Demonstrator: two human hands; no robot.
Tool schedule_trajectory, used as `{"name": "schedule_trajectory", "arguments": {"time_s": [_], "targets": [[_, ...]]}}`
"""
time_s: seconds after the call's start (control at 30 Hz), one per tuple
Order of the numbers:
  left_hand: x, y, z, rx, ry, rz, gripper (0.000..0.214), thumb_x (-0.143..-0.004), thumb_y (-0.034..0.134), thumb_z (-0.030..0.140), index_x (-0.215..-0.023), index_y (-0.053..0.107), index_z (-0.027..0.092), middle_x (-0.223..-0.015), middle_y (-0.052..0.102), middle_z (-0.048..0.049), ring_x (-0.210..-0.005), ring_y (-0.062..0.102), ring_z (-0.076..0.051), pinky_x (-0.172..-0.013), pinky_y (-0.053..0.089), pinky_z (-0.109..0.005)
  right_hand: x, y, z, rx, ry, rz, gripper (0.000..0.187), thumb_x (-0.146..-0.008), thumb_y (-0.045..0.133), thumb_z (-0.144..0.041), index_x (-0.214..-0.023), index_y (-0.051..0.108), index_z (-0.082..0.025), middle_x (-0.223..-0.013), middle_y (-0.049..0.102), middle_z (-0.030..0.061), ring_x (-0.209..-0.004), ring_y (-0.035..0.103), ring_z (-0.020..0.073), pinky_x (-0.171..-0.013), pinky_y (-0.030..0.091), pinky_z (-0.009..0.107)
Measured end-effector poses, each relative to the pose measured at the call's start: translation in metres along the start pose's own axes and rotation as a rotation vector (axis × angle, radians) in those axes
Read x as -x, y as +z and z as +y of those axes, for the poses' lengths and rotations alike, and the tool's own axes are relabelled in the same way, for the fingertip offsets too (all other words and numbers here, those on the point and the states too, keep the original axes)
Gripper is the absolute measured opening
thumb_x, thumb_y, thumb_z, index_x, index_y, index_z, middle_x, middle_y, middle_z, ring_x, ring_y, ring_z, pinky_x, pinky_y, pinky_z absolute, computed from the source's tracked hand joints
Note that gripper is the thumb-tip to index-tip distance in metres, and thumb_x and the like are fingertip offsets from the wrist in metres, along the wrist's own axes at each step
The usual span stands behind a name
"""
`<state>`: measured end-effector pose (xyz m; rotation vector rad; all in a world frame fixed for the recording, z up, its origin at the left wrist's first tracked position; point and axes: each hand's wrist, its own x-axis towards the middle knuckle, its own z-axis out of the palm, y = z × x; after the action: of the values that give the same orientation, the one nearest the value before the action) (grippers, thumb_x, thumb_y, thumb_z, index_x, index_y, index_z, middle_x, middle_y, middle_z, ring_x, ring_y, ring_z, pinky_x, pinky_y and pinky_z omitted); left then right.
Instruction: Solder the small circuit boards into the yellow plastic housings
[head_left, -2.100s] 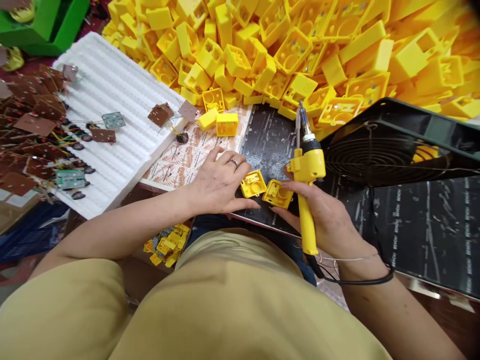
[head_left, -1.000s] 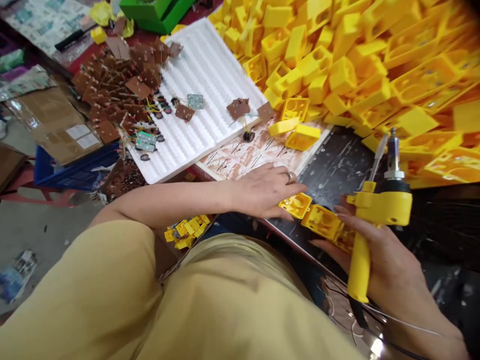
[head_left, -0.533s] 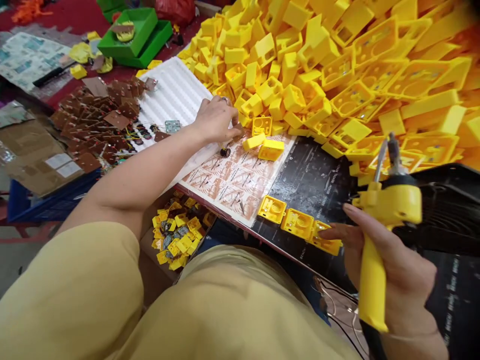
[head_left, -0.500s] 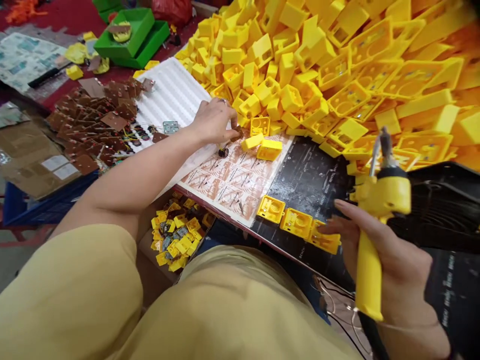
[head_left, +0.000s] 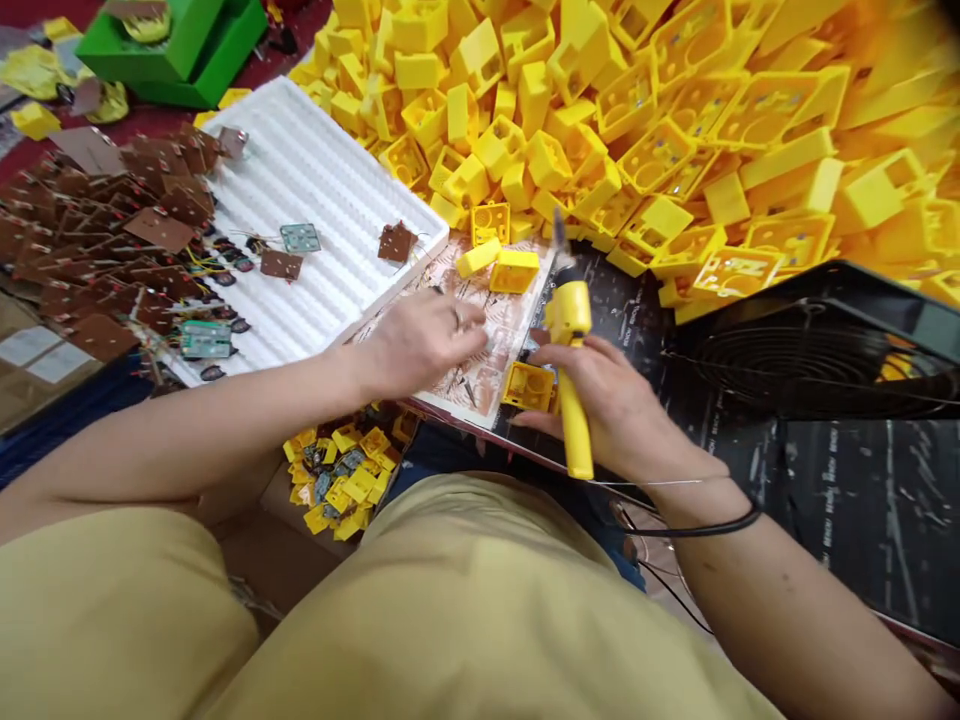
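My left hand (head_left: 424, 345) is over the patterned sheet (head_left: 461, 385) near the front edge of the table, its fingers curled together. What they hold, if anything, is hidden. My right hand (head_left: 619, 400) grips a yellow pistol-shaped soldering iron (head_left: 574, 400), tip pointing up and away. Its thumb and fingers also reach around a small open yellow case (head_left: 527, 386), mostly in front of other parts there. Beyond my left hand lie two yellow cases (head_left: 514, 271), and a brown circuit board (head_left: 396, 242) rests on the white foam sheet (head_left: 322, 170).
A large heap of yellow cases (head_left: 547, 160) fills the back. Brown circuit boards (head_left: 157, 230) with wires are piled at left, beside green trays (head_left: 142, 45). A black fan (head_left: 810, 345) stands at right. Below the table edge, a box holds finished-looking yellow pieces (head_left: 360, 485).
My left hand has drawn back toward the table's front edge. My right hand, with the soldering iron, has moved left over the row of yellow cases. The view has shifted right.
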<state>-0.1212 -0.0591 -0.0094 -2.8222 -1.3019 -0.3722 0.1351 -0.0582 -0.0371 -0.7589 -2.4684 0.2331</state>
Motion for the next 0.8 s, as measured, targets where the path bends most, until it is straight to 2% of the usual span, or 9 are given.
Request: {"name": "schedule_trajectory", "arguments": {"time_s": [0.1,0.17,0.27,0.33,0.4,0.5,0.6,0.7,0.8], "targets": [[0.021,0.001,0.009,-0.058,0.111,-0.038,0.027,-0.096,0.051,0.015,-0.118,0.067,0.015,-0.118,0.073,-0.0117,-0.103,0.070,-0.022,-0.089,0.056,-0.038,0.009,0.006,-0.003,-0.003,-0.011,-0.033,0.033,-0.094,0.061,-0.027,-0.125,0.049,-0.024,-0.100,0.072,0.0042,-0.090,0.071,0.0206,-0.090,0.057,0.040],[0.036,-0.006,0.006,-0.004,0.013,0.039,0.035,-0.096,0.054,0.022,-0.130,0.061,0.013,-0.128,0.069,-0.0144,-0.115,0.067,-0.024,-0.099,0.054,-0.040,0.013,0.004,-0.003,0.000,0.000,-0.027,0.032,-0.094,0.061,-0.025,-0.124,0.050,-0.023,-0.101,0.073,0.0050,-0.090,0.071,0.0205,-0.089,0.056,0.039],[0.058,-0.011,0.001,0.019,-0.203,0.065,0.027,-0.099,0.050,0.026,-0.114,0.068,0.013,-0.106,0.076,-0.0112,-0.098,0.071,-0.022,-0.085,0.058,-0.035,0.018,0.000,-0.002,0.003,0.001,-0.015,0.036,-0.094,0.064,-0.033,-0.125,0.050,-0.021,-0.106,0.072,0.0086,-0.094,0.072,0.0229,-0.093,0.055,0.042],[0.068,-0.006,0.004,-0.014,-0.261,0.053,0.024,-0.099,0.049,0.024,-0.101,0.071,0.014,-0.093,0.076,-0.0084,-0.083,0.071,-0.021,-0.076,0.058,-0.033,0.021,-0.002,-0.001,0.005,0.003,0.009,0.041,-0.094,0.065,-0.038,-0.127,0.049,-0.021,-0.113,0.071,0.0110,-0.102,0.071,0.0252,-0.098,0.053,0.046],[0.072,0.003,0.010,-0.064,-0.258,0.072,0.022,-0.098,0.051,0.020,-0.103,0.072,0.014,-0.094,0.075,-0.0088,-0.085,0.070,-0.021,-0.078,0.057,-0.033,0.024,-0.004,0.000,0.005,0.017,0.033,0.045,-0.092,0.067,-0.041,-0.129,0.048,-0.023,-0.120,0.070,0.0122,-0.111,0.069,0.0271,-0.102,0.051,0.049],[0.061,0.012,0.016,-0.113,-0.138,0.099,0.030,-0.096,0.047,0.011,-0.119,0.067,0.015,-0.095,0.073,-0.0077,-0.086,0.066,-0.019,-0.079,0.055,-0.032,0.025,-0.008,-0.002,0.004,0.028,0.062,0.049,-0.089,0.072,-0.039,-0.130,0.049,-0.023,-0.122,0.070,0.0112,-0.113,0.068,0.0265,-0.101,0.053,0.046],[0.033,0.007,0.014,-0.091,0.004,0.037,0.035,-0.098,0.044,0.011,-0.125,0.064,0.020,-0.098,0.072,-0.0051,-0.088,0.063,-0.018,-0.080,0.052,-0.031,0.025,-0.016,-0.010,0.013,0.041,0.152,0.045,-0.086,0.075,-0.029,-0.125,0.054,-0.024,-0.113,0.074,0.0066,-0.101,0.072,0.0223,-0.090,0.058,0.038],[-0.002,-0.002,0.011,-0.074,0.113,-0.144,0.027,-0.098,0.048,0.018,-0.110,0.070,0.025,-0.100,0.072,-0.0042,-0.091,0.061,-0.019,-0.083,0.048,-0.033,0.028,-0.026,-0.020,0.035,0.101,0.238,0.040,-0.086,0.075,-0.018,-0.121,0.058,-0.027,-0.100,0.076,0.0009,-0.087,0.074,0.0182,-0.081,0.060,0.032],[-0.027,-0.002,0.013,-0.138,0.208,-0.309,0.019,-0.096,0.053,0.018,-0.091,0.070,0.022,-0.089,0.071,-0.0047,-0.088,0.060,-0.021,-0.079,0.044,-0.035,0.038,-0.036,-0.027,0.114,0.151,0.299,0.033,-0.083,0.077,-0.014,-0.109,0.063,-0.028,-0.083,0.075,-0.0037,-0.066,0.071,0.0154,-0.064,0.058,0.027]]}}
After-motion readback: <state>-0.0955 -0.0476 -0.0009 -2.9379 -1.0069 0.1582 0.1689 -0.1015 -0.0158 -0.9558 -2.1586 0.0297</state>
